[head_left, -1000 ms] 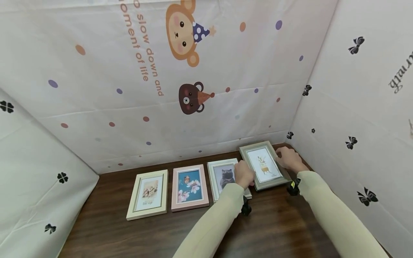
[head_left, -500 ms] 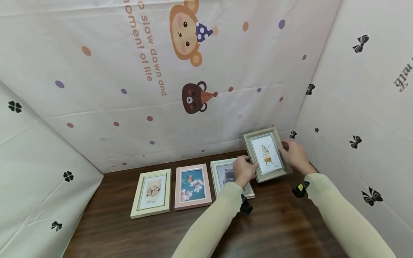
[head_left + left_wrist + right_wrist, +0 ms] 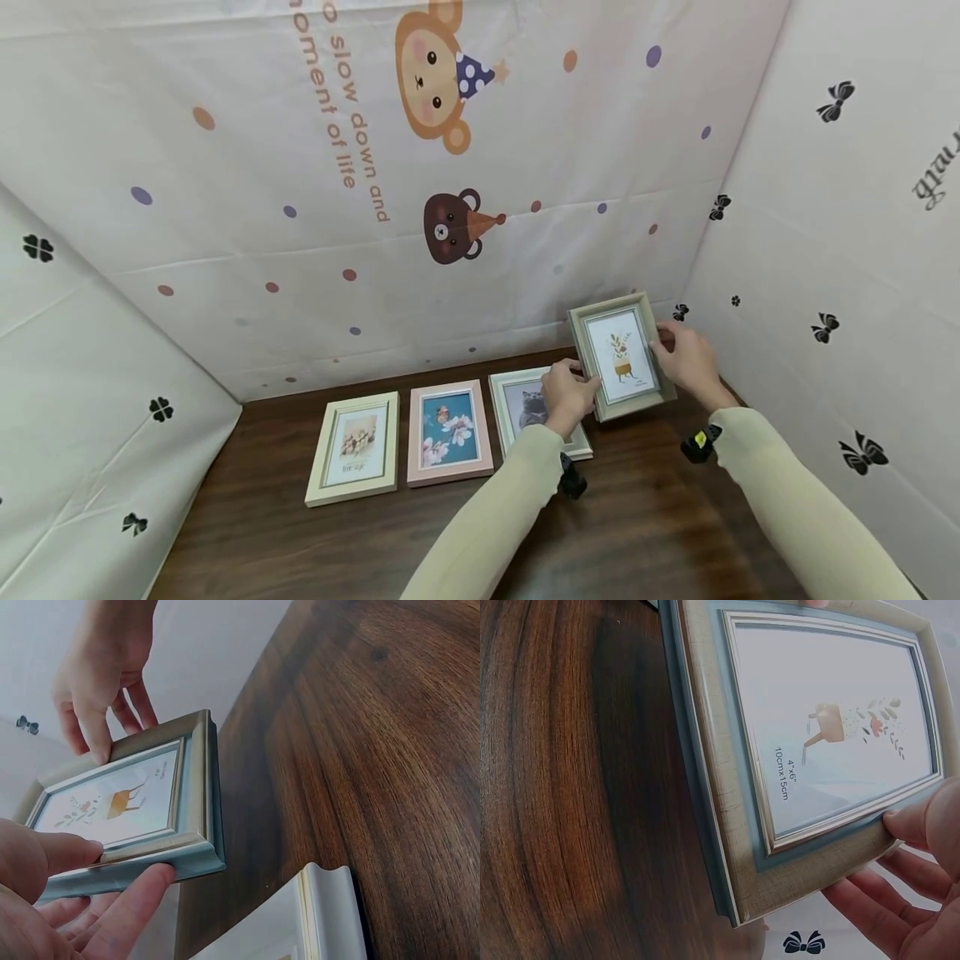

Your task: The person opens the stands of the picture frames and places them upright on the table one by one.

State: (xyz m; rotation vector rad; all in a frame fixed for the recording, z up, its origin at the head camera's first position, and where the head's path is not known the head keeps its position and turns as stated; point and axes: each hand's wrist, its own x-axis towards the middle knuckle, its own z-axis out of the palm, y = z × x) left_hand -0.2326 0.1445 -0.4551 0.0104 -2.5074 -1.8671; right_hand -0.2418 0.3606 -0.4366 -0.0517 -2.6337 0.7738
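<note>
A grey-beige picture frame (image 3: 626,407) with a plant-pot print is tilted up off the table, its top leaning back toward the rear wall. My left hand (image 3: 567,395) pinches its left side, thumb on the front and fingers behind, as the left wrist view shows. On the opposite side my right hand (image 3: 686,360) grips the edge, its thumb (image 3: 915,825) on the front and fingers (image 3: 870,900) curling behind. Partly covered by my left hand, a white frame (image 3: 501,429) with a grey cat picture lies flat on the table.
Farther left, a pink frame (image 3: 450,478) with blossoms and a cream frame (image 3: 318,467) lie flat in a row on the dark wooden table (image 3: 300,550). Printed cloth walls (image 3: 225,333) stand behind and on both sides.
The grey-beige frame has gone from lying nearly flat to tilted up. My left hand has turned from a closed pose to pinching its side. The other frames stay put.
</note>
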